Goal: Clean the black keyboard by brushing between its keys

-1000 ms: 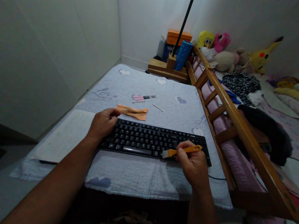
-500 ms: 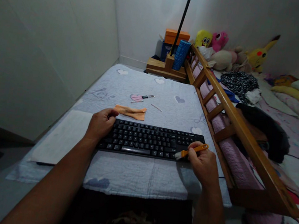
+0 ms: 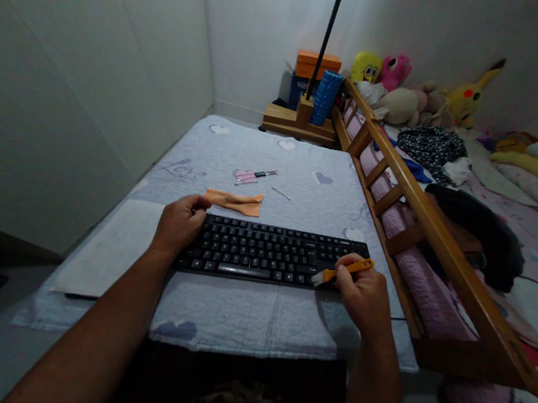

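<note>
The black keyboard [image 3: 251, 251] lies flat on the pale quilted cloth [image 3: 242, 312] spread over the counter, its long side toward the person. It looks light and stiff, with a hard plastic case that may slide on the fabric; the ends of the case seem the best place to steady it, away from the keys. The left hand [image 3: 180, 225] does just that, its fingers curled over the left end, though how firmly cannot be told. The right hand [image 3: 364, 293] has its fingers closed round the orange handle of a small brush [image 3: 331, 275], whose pale bristles meet the bottom row toward the right; the handle should be rigid and easy to tilt, the bristles soft and giving. Just beyond the back edge lies an orange cloth [image 3: 234, 202], limp and creased, then a slim pink-and-black tool [image 3: 255, 176] and a cotton swab [image 3: 281, 193] farther off. A white sheet [image 3: 110, 252] lies left of the keyboard, partly behind the left forearm. A strip of quilted fabric runs between keyboard and the counter's near edge; on the right, the wooden rail [image 3: 427, 228] limits sideways room, while the far side offers more space.
</note>
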`<state>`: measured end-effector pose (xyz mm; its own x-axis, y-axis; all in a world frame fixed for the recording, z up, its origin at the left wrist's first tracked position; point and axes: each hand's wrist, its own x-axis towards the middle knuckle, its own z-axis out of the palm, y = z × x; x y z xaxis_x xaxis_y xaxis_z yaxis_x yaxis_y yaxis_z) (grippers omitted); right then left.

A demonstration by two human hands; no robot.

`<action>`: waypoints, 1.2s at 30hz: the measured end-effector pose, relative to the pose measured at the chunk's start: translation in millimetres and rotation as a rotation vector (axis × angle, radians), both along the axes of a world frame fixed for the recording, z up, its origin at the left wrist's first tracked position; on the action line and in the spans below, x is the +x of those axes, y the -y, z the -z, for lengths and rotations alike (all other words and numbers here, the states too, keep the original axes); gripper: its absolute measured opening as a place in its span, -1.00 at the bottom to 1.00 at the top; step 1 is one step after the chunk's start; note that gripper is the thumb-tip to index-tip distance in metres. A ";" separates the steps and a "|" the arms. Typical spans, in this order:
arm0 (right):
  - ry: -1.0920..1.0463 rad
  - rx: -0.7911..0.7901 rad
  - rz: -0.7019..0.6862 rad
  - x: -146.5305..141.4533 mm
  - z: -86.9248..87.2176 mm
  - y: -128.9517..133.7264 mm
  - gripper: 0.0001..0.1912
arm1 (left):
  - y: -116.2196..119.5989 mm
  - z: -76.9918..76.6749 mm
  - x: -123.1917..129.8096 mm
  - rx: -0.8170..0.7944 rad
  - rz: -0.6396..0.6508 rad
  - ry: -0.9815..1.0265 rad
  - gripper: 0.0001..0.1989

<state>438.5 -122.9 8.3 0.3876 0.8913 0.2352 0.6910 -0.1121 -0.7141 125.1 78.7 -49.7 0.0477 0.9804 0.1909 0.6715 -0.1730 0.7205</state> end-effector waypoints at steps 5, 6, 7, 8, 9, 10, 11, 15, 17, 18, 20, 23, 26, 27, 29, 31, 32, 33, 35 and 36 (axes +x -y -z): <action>-0.147 0.046 -0.017 -8.8 -1.3 -1.0 -0.80 | 0.9 -1.6 0.5 0.022 -0.024 0.031 -0.69; -0.206 0.041 -0.059 -13.8 0.6 -3.1 -0.79 | 1.3 -2.3 0.5 0.029 -0.032 0.043 -0.69; -0.256 0.030 -0.103 -18.9 2.9 -5.5 -0.79 | 1.8 -3.1 0.5 0.040 -0.038 0.057 -0.69; -0.291 0.018 -0.140 -23.4 5.5 -7.9 -0.78 | 2.5 -3.9 0.4 0.053 -0.046 0.072 -0.70; -0.306 0.002 -0.170 -27.0 8.0 -10.1 -0.78 | 3.2 -4.6 0.3 0.070 -0.054 0.084 -0.70; -0.298 -0.009 -0.184 -29.0 10.0 -11.9 -0.78 | 3.9 -5.4 0.2 0.088 -0.063 0.094 -0.71; -0.266 -0.016 -0.184 -29.3 11.4 -13.0 -0.78 | 4.7 -5.9 0.0 0.109 -0.073 0.103 -0.72; -0.039 -0.005 -0.083 -16.8 8.7 -11.1 -0.78 | 7.0 -6.2 -0.9 0.208 -0.120 0.149 -0.75; 0.041 0.012 -0.016 -8.4 4.0 -7.4 -0.78 | 7.1 -5.5 -1.5 0.275 -0.146 0.171 -0.77; 0.061 0.022 0.014 -5.3 1.6 -5.5 -0.79 | 7.0 -5.4 -1.9 0.313 -0.156 0.178 -0.77; 0.048 0.035 0.055 -2.6 -2.0 -2.3 -0.80 | 6.8 -6.7 -2.6 0.394 -0.174 0.192 -0.77; -0.090 0.018 0.029 -6.3 -2.4 -1.4 -0.78 | 8.1 -14.4 -3.3 0.513 -0.190 0.206 -0.79; -0.153 -0.021 -0.073 -11.9 0.8 -4.7 -0.76 | 11.3 -26.0 -3.5 0.575 -0.213 0.203 -0.79; -0.124 -0.027 -0.095 -12.8 1.5 -5.9 -0.76 | 12.4 -29.4 -3.5 0.578 -0.217 0.201 -0.79; -0.026 -0.035 -0.094 -12.1 0.9 -7.2 -0.77 | 13.9 -34.0 -3.8 0.566 -0.215 0.194 -0.79; 0.074 -0.038 -0.045 -9.0 -2.7 -6.5 -0.77 | 14.7 -35.8 -4.2 0.538 -0.199 0.180 -0.80; 0.110 -0.035 -0.015 -7.1 -5.3 -5.5 -0.77 | 14.9 -36.1 -4.3 0.522 -0.191 0.173 -0.80; 0.133 -0.030 0.008 -5.2 -8.3 -4.3 -0.77 | 15.1 -36.3 -4.5 0.502 -0.182 0.166 -0.81; 0.135 -0.009 0.040 -2.5 -13.9 -1.8 -0.78 | 15.9 -37.6 -4.6 0.451 -0.170 0.152 -0.81; 0.115 0.004 0.044 -1.8 -16.3 -1.0 -0.78 | 16.5 -39.0 -4.6 0.423 -0.168 0.145 -0.81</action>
<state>436.6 -122.0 24.6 0.3964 0.8730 0.2842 0.7629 -0.1411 -0.6309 120.5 62.2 -10.7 -0.1619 0.8072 0.5676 0.6128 -0.3687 0.6990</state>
